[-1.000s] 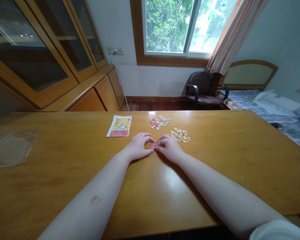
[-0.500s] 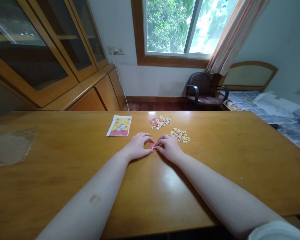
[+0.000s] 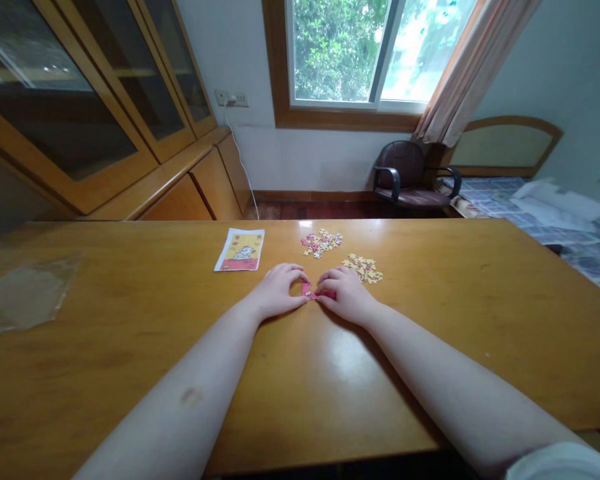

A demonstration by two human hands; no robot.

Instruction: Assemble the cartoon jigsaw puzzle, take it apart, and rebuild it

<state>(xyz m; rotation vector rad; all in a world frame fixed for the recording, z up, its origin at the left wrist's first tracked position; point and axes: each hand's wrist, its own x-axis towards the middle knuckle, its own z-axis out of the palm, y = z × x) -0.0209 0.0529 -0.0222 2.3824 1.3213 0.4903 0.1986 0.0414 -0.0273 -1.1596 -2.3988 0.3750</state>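
Note:
My left hand (image 3: pixel 277 293) and my right hand (image 3: pixel 347 293) rest side by side on the wooden table (image 3: pixel 130 347). Both pinch a small strip of joined red puzzle pieces (image 3: pixel 314 292) that lies between their fingertips. Just beyond my right hand lies a pile of yellow puzzle pieces (image 3: pixel 363 268). A pile of pink and white puzzle pieces (image 3: pixel 321 243) sits farther back. Left of these lies the puzzle's picture card (image 3: pixel 241 250), yellow with a red band.
A crumpled clear plastic bag (image 3: pixel 23 297) lies at the table's left end. Wooden cabinets with glass doors (image 3: pixel 95 113) stand on the left. Behind the table are a window (image 3: pixel 360 53), a dark armchair (image 3: pixel 405 177) and a bed (image 3: pixel 540 213).
My right hand has shifted a little to the right, and more of the red strip shows between the two hands. The view has moved slightly.

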